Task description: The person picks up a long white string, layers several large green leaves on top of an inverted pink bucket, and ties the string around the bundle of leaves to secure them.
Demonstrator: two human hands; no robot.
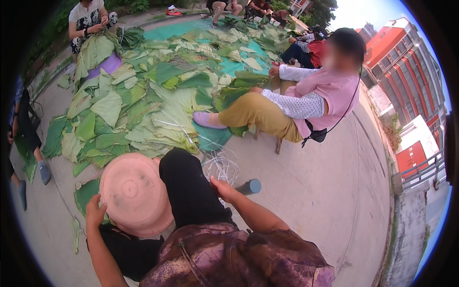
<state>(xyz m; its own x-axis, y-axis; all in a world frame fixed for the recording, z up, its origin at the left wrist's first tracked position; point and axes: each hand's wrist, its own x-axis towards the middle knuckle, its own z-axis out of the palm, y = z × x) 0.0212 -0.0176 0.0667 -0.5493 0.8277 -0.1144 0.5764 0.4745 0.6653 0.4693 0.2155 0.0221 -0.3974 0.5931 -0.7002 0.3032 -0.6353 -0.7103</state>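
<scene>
A pale pink plastic basin sits upside down in front of me, against the inner side of my raised black-trousered knee. My left hand is beside the basin's left edge, thumb and fingers apart, holding nothing; whether it touches the rim I cannot tell. At the outer side of my right knee is my right hand, its visible fingers extended and nothing seen in them. White string lies in a loose tangle just beyond that hand. Large green leaves are heaped in layers past the basin.
A grey cylinder with a blue end is right of my right hand. A person in pink sits close on the right, handling leaves. Another person works at the far left near a purple tub. Green sheeting lies under the leaves.
</scene>
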